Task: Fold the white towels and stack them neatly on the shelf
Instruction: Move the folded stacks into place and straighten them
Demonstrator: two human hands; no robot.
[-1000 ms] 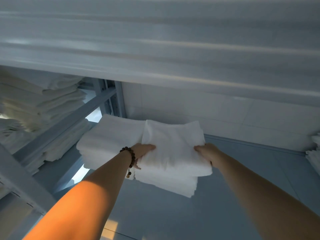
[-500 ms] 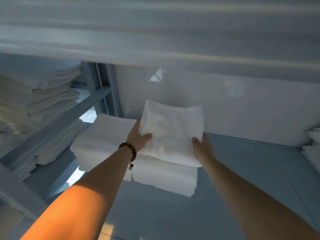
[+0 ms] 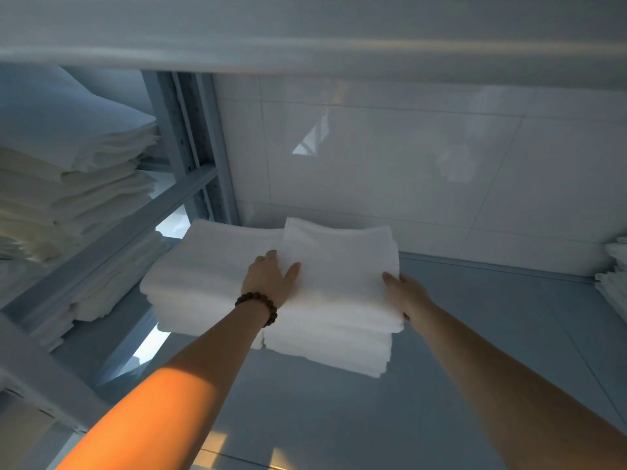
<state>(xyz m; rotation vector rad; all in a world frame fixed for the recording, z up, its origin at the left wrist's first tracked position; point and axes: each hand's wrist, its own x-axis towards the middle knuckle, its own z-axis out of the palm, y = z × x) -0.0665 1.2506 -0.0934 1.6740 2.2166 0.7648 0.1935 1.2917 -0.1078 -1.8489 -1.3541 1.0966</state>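
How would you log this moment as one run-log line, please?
phase: stacking; towel: atop right pile; left hand: grips towel's left edge; right hand: grips its right edge; left pile: alongside; shelf: bears both piles

A bracelet (image 3: 257,305) of round, dark brown beads is worn on the left wrist. The left hand (image 3: 269,283) and right hand (image 3: 407,291) are bare, as are both forearms.

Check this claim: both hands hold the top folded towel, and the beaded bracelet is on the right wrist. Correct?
No. The head view shows the beaded bracelet on the left wrist. The left hand and right hand do both hold the top folded towel.
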